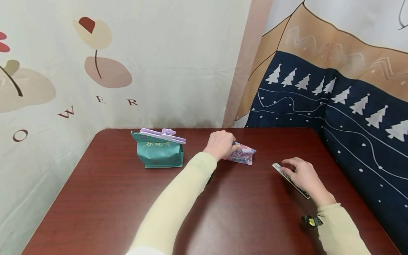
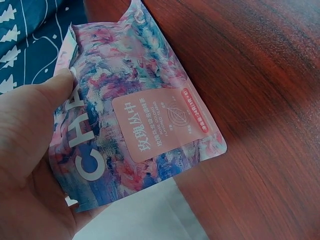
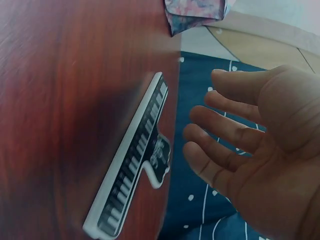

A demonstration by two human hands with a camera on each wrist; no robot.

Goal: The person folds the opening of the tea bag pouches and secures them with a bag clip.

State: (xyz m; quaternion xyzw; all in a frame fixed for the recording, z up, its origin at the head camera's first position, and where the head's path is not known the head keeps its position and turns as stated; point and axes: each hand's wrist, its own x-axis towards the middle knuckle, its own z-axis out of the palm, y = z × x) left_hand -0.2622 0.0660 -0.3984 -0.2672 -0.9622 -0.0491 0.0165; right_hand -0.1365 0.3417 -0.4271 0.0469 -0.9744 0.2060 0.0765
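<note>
Near the far edge of the table [image 1: 105, 198], our left hand [image 1: 220, 145] pinches the pink-and-blue pouch [image 2: 155, 65]. Toward the right edge, our right hand [image 1: 304, 177], loosely spread and empty, hovers beside the piano-key clip [image 3: 131, 162].

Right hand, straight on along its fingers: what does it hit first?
Most likely the piano-key clip, which lies in front of the right hand; depth is unclear, so the hand might pass above it.

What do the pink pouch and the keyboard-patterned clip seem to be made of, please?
Pink pouch: probably plastic film, satin-looking, as its thin printed walls crease. Keyboard-patterned clip: likely rigid plastic, from its smooth, pale rim; its gloss is hard to tell.
</note>
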